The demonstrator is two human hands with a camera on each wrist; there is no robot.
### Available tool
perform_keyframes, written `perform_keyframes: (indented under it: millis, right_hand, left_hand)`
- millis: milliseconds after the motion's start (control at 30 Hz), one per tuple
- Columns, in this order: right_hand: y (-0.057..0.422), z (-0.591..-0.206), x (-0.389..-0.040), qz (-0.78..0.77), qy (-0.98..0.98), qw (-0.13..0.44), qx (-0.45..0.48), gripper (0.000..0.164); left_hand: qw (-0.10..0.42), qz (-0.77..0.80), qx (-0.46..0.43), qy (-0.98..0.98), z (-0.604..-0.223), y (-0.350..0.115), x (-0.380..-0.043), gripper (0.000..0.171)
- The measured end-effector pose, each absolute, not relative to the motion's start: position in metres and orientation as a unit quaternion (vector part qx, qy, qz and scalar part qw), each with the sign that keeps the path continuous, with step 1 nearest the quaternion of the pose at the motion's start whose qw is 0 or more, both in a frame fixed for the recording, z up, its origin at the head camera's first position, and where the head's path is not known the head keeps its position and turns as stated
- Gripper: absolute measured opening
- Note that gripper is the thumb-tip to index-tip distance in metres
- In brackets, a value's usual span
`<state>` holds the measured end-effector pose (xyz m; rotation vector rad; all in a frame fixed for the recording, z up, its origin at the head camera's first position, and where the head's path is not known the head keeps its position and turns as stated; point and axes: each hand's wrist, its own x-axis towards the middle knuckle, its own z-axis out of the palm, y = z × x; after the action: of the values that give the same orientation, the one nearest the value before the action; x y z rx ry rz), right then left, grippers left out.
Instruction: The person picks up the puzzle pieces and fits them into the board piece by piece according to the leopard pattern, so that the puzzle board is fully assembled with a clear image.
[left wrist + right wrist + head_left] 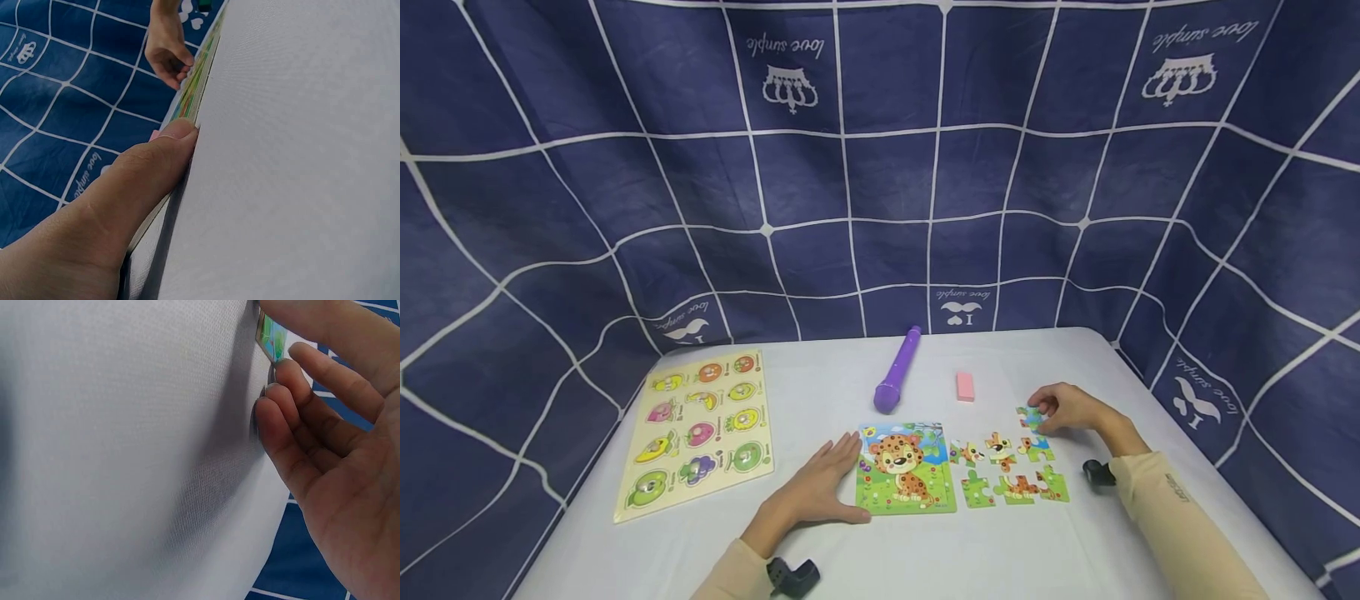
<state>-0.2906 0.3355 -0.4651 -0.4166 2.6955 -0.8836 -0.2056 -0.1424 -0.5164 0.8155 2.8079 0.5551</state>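
Observation:
A jigsaw board (pixel 904 471) with a printed leopard cub lies in the middle of the table. My left hand (pixel 823 483) rests flat along its left side, fingers spread, the thumb (pixel 169 147) touching the lower edge. To the board's right, several loose jigsaw pieces (pixel 1020 487) with leopard and grass parts lie in rough rows. Above them, my right hand (pixel 1067 408) pinches a blue-and-green jigsaw piece (pixel 1029 418) between thumb and curled fingers. In the right wrist view that piece (pixel 274 340) shows only partly, close to the tabletop.
A purple toy microphone (pixel 897 373) lies behind the board, with a pink block (pixel 965 387) to its right. At the left is a cream board of fruit pictures (pixel 700 433). A blue checked curtain (pixel 887 183) hangs around the white table (pixel 842 367).

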Motion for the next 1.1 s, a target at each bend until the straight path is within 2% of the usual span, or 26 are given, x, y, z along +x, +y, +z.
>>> perform_keyframes:
  millis: [433,767,1100]
  right_hand:
    - [0.3393,-0.4665,-0.295,-0.316,0.93,0.151,-0.115,0.048]
    - [0.3417,-0.47,-0.2902,-0.31,0.933,0.148,-0.111,0.039]
    - [0.3395,-0.4696,-0.2905,-0.325,0.928,0.145,-0.109,0.042]
  left_hand:
    - [0.074,0.191,0.285,0.937,-0.5113,-0.1442,-0.2064,0.124]
    - [0.082,0.192,0.282,0.937,-0.5125,-0.1423,-0.2058,0.124]
    - [0.083,0.188,0.276,0.939,-0.5145,-0.1435,-0.2043,0.124]
